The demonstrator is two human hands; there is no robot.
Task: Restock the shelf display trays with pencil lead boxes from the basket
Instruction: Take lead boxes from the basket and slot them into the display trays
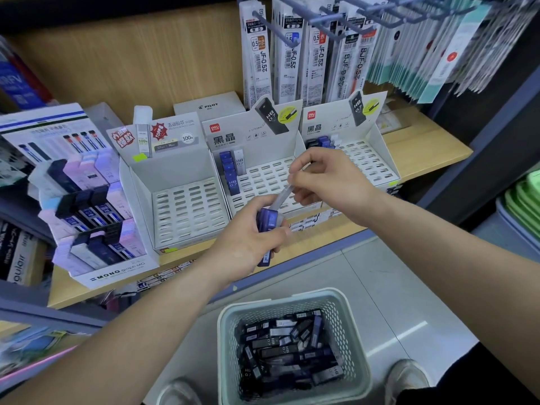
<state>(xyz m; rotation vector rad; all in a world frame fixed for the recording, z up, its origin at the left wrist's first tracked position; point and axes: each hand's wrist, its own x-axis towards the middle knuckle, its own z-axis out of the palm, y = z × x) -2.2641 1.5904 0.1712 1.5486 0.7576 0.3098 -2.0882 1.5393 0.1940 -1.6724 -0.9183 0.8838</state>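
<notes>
The basket (280,302) is sitting at my feet, holding loose lead boxes (289,346). Beyond it my left hand (245,244) is gripping blue boxes (267,220), my right hand (330,182) is pinching a clear box (282,197) above them, both blocking the slotted tray (263,176) farther beyond.

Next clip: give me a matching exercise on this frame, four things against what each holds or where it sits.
Things
1. left hand
2. right hand
3. basket
4. middle tray

States
A. on the floor, holding a heap of lead boxes
B. pinches the upper end of a pale box
C. grips a bunch of blue boxes
D. has a row of blue boxes along its left side

Pairs: 1-C, 2-B, 3-A, 4-D
</notes>
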